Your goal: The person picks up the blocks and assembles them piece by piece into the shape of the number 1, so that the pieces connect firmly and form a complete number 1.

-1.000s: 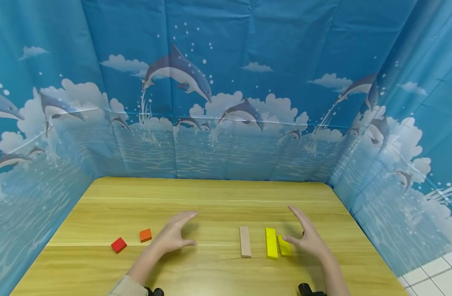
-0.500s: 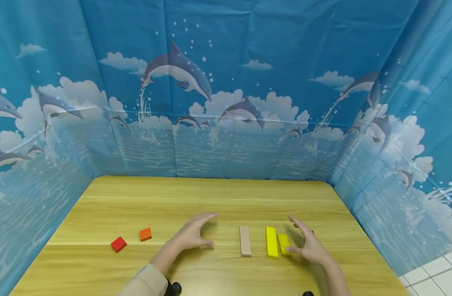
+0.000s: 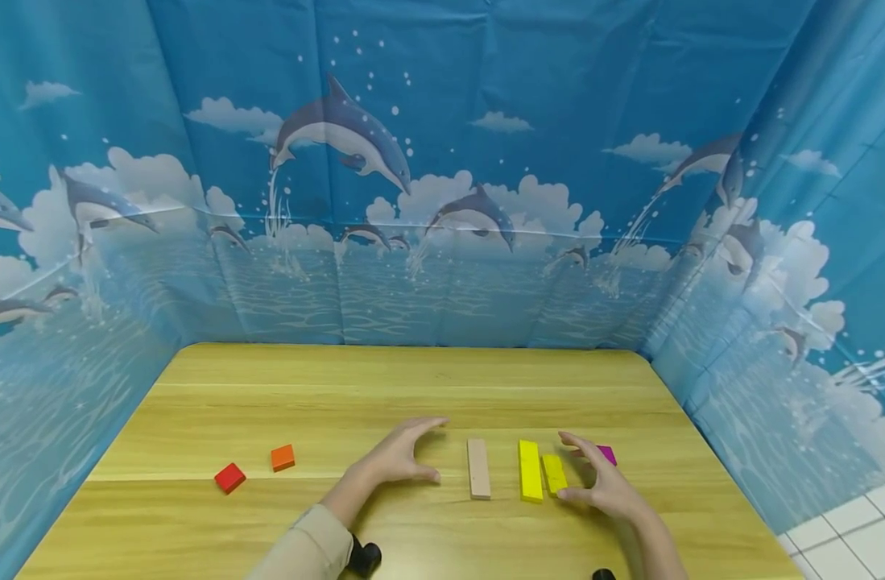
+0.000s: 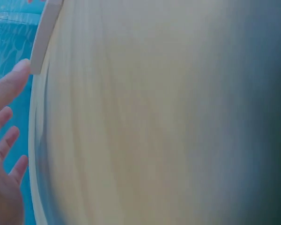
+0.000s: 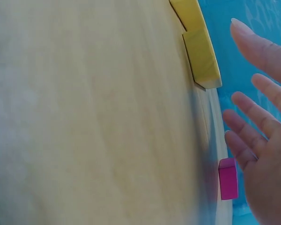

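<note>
My left hand (image 3: 393, 457) hovers over the table just left of a plain wooden block (image 3: 478, 469), fingers and thumb spread apart with nothing between them. My right hand (image 3: 607, 483) is held the same way, its thumb near the shorter yellow block (image 3: 554, 474). Beside that block lies a longer yellow block (image 3: 530, 471). Partly hidden behind my right hand is a magenta block (image 3: 607, 455), which the right wrist view shows whole, a magenta piece (image 5: 228, 179) near the fingertips. Both palms face inward.
On the left of the wooden table (image 3: 413, 387) lie a red block (image 3: 230, 478) and an orange block (image 3: 283, 457), apart from each other. A blue dolphin-print curtain (image 3: 442, 290) encloses the table's back and sides.
My left hand has moved right, closer to the plain wooden block. The right hand has shifted slightly, its fingers lower, and more of the magenta block shows. The blocks stay where they were.
</note>
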Tool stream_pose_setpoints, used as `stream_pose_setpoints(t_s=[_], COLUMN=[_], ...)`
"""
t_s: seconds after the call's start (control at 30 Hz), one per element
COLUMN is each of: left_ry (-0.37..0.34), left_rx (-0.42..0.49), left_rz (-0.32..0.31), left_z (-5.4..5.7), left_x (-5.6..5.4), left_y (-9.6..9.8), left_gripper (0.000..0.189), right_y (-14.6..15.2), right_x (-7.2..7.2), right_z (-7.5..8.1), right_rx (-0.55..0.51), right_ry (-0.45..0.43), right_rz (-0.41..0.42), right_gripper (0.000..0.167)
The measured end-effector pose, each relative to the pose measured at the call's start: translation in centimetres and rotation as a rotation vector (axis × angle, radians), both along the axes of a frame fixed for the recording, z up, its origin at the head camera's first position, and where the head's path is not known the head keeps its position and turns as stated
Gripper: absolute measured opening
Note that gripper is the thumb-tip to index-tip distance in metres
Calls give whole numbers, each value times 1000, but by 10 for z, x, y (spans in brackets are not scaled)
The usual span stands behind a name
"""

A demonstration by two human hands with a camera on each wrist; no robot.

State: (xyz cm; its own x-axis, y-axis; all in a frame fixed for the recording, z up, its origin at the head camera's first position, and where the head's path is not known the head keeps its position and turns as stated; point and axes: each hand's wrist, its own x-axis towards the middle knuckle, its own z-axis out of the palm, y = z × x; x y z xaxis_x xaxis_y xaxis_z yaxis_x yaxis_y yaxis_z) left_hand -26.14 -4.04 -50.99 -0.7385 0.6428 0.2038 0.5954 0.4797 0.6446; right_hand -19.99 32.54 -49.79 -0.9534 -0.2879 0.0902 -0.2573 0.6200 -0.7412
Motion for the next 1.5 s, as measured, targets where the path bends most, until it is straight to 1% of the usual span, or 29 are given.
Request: stream_pose_setpoints(t_s=[0.1, 0.2, 0.33, 0.5, 0.6, 0.73, 0.83, 0.93, 1.1, 1.2, 1.33, 1.5], left_ry=[9, 10, 16, 18, -1, -29, -19, -14, -9, 0, 14, -11], left_rx=[16, 19, 45, 70, 56, 35, 19, 5, -44, -75, -109, -153], left_rz=[-29, -46, -64, -73, -66, -60, -60, -57, -35, -26, -31, -42], left_z=[-1, -3, -5, -6, -6, -5, -5, -5, -6, -5, -3, -2], left_x=[-1, -3, -7, -11, -12, -12, -13, -14, -17, -18, -19, -19], left_y=[6, 11, 19, 27, 30, 34, 36, 38, 42, 45, 49, 54], left_gripper=[86, 85, 84, 83, 82, 81, 80, 79, 77, 76, 73, 71], right_y=[1, 2, 2, 3, 4, 7, 8, 9, 10, 11, 12, 13], right_x=[1, 2, 2, 2, 2, 1, 1, 1, -1, -3, -5, -6], right_z=[0, 0, -1, -6, -9, -14, -16, -16, -17, -17, -18, -19], right_rx=[-35, -42, -43, -83, -99, -126, -139, -153, -166, -178, -199, -220], right_ry=[-43, -76, -79, -87, -70, -26, -17, -24, -24, -40, -53, -59], right_rz=[9, 19, 26, 26, 40, 66, 78, 86, 96, 94, 115, 146], right_gripper=[85, 84, 83, 81, 80, 77, 74, 71, 69, 68, 66, 65])
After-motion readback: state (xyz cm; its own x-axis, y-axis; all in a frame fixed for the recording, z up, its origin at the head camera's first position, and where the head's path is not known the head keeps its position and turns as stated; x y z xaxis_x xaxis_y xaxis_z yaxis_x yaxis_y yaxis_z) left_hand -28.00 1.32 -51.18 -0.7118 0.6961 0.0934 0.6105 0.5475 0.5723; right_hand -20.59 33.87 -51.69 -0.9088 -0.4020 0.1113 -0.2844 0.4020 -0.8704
